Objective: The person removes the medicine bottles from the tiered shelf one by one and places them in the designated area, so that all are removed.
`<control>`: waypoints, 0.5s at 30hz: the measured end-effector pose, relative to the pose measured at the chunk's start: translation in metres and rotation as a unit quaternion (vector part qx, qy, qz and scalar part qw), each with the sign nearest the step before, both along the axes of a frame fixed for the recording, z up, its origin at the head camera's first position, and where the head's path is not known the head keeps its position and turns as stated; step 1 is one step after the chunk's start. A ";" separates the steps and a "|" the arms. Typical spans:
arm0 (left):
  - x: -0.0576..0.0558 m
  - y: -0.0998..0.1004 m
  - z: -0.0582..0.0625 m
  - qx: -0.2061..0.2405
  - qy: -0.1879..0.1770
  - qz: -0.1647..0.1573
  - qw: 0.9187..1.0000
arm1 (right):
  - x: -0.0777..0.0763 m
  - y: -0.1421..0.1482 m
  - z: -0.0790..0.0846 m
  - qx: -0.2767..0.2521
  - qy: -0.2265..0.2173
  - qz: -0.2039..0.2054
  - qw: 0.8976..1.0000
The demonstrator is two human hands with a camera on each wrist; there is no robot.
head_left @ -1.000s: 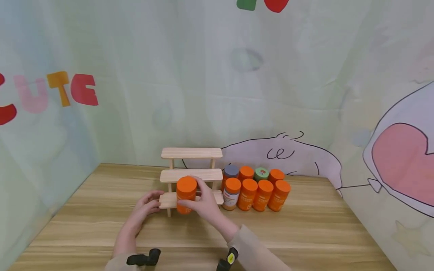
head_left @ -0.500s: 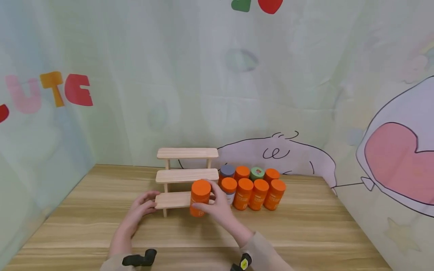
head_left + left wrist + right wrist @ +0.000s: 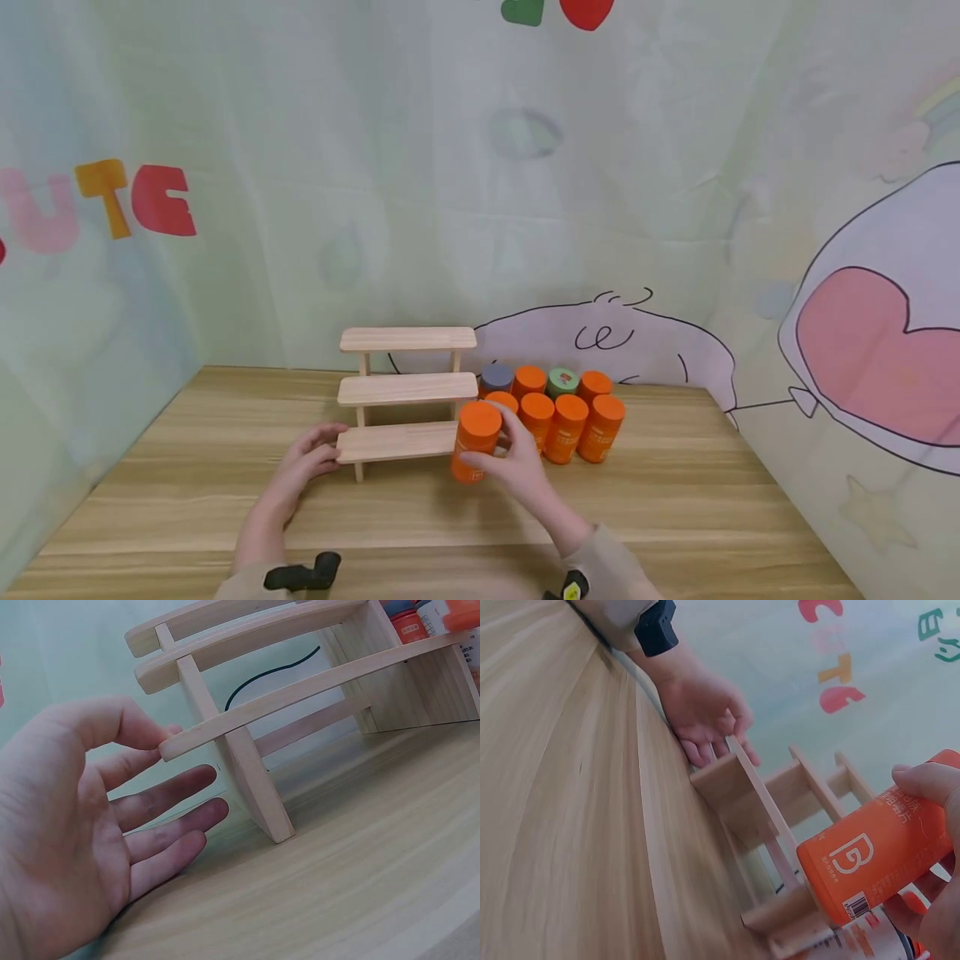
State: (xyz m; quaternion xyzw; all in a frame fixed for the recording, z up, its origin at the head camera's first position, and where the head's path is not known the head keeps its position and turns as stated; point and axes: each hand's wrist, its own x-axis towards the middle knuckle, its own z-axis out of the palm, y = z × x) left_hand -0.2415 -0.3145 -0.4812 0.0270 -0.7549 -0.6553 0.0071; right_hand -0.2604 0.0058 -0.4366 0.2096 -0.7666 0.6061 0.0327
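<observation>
A three-tier wooden display rack stands on the table, its boards bare in the head view. My left hand is at the left end of the lowest board, which thumb and index finger pinch in the left wrist view; the other fingers extend loosely beneath. My right hand grips an orange bottle with an orange cap, thumb on the near side. That bottle is at the right end of the lowest board, slightly tilted. In the right wrist view the orange bottle overlaps the rack, so contact is unclear.
Right of the rack, several bottles stand in two rows, mostly orange-capped. The back row includes a blue-grey cap and a green cap. A printed curtain hangs behind the wooden table.
The right hand has carried the orange bottle rightward along the lowest board, from near its middle to its right end. The left hand stays at the board's left end. The head view has shifted slightly.
</observation>
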 end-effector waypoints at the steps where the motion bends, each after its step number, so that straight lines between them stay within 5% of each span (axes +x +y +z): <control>1: 0.000 0.000 0.000 0.000 0.000 0.000 1.000 | 0.001 0.003 0.000 0.000 -0.002 -0.004 1.000; 15: -0.001 -0.001 -0.001 0.002 0.014 -0.001 1.000 | 0.001 0.038 -0.018 0.004 -0.027 -0.045 0.999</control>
